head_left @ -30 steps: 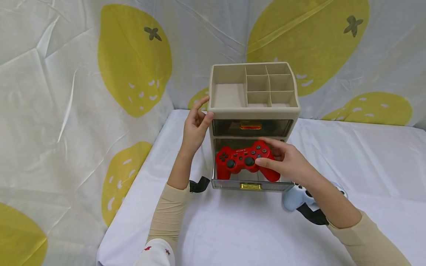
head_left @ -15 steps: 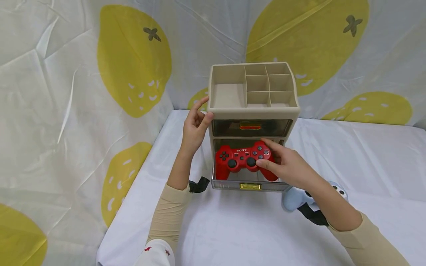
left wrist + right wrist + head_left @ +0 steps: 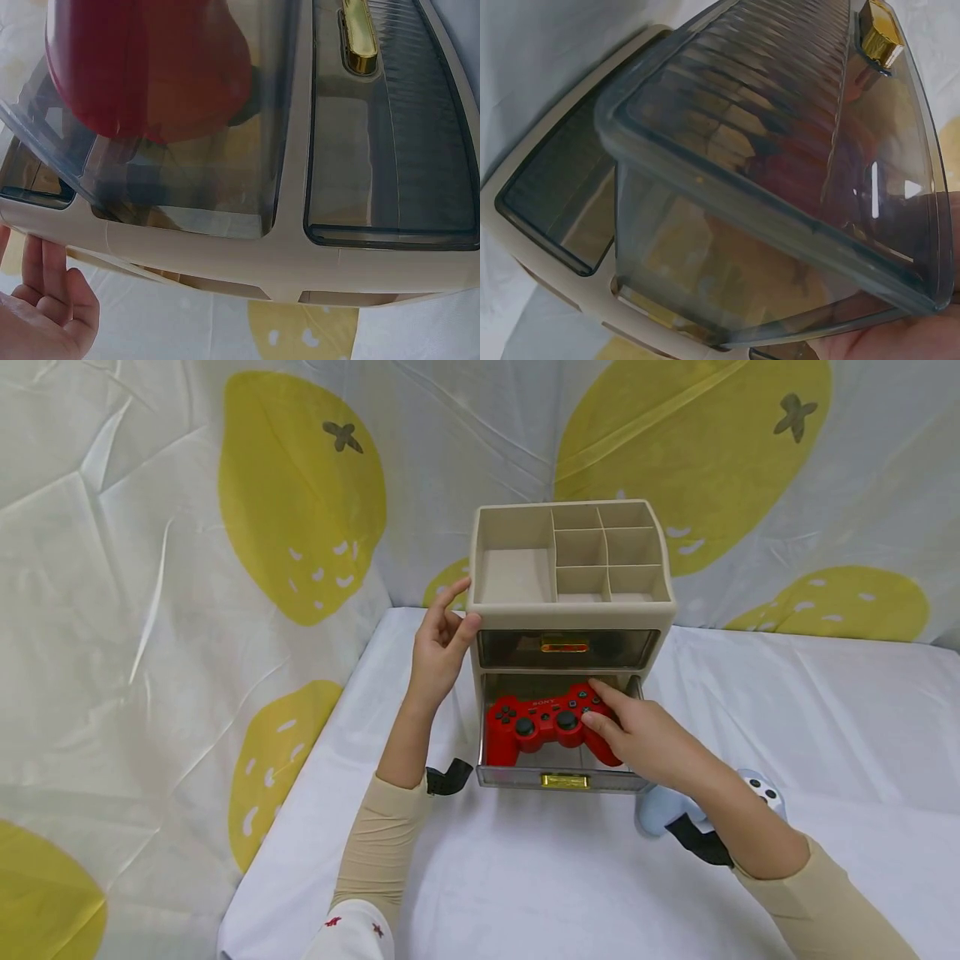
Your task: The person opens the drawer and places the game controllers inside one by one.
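A red game controller (image 3: 536, 718) lies in the pulled-out clear drawer (image 3: 510, 775) of a beige desktop organizer (image 3: 573, 615). My right hand (image 3: 648, 735) holds the controller's right side, thumb on its face near a stick and a finger at its top edge. My left hand (image 3: 442, 647) rests against the organizer's left side, index finger and thumb extended to its edge. Through the clear drawer wall, the left wrist view shows the controller's red grip (image 3: 150, 67). In the right wrist view my right hand (image 3: 907, 330) is mostly hidden behind the drawer.
A light blue game controller (image 3: 660, 810) lies on the white cloth (image 3: 540, 877), partly under my right forearm. Above the pulled-out drawer is a shut dark drawer (image 3: 517, 649). A lemon-printed curtain (image 3: 465, 443) hangs behind.
The red controller has settled slightly lower and shifted a little within the drawer. My right hand has followed it slightly down. The left hand stays put.
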Tool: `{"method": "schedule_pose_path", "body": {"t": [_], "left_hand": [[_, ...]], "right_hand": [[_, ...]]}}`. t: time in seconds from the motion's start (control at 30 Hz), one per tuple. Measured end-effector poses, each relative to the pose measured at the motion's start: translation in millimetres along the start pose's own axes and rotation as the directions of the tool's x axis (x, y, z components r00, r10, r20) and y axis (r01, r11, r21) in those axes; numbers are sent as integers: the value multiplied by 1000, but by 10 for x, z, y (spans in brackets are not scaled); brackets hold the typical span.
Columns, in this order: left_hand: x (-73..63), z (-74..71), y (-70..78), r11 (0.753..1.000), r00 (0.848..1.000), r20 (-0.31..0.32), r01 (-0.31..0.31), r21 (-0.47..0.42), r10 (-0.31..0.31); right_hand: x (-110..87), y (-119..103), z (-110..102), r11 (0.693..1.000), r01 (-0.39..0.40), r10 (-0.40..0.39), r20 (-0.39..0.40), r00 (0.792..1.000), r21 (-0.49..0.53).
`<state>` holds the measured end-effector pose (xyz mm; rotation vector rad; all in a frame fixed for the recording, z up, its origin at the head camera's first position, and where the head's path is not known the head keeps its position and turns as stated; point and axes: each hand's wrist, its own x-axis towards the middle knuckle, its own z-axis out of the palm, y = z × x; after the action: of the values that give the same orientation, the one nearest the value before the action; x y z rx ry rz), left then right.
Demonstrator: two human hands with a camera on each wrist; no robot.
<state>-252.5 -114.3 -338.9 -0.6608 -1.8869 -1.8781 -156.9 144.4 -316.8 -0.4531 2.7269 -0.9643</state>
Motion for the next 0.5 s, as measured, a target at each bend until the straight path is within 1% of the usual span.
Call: {"method": "schedule_pose_path", "body": {"t": [0.17,0.5], "left_hand": [[1,-2,4,1000,1000,1,3,-5,-3],[-12,7,7,1000,1000,8,1,-21,-1]], "right_hand": [[8,-11,3,1000,7,-7,8,1000,-15],[12,-13,4,1000,18,-17,63,998,-24]]}}
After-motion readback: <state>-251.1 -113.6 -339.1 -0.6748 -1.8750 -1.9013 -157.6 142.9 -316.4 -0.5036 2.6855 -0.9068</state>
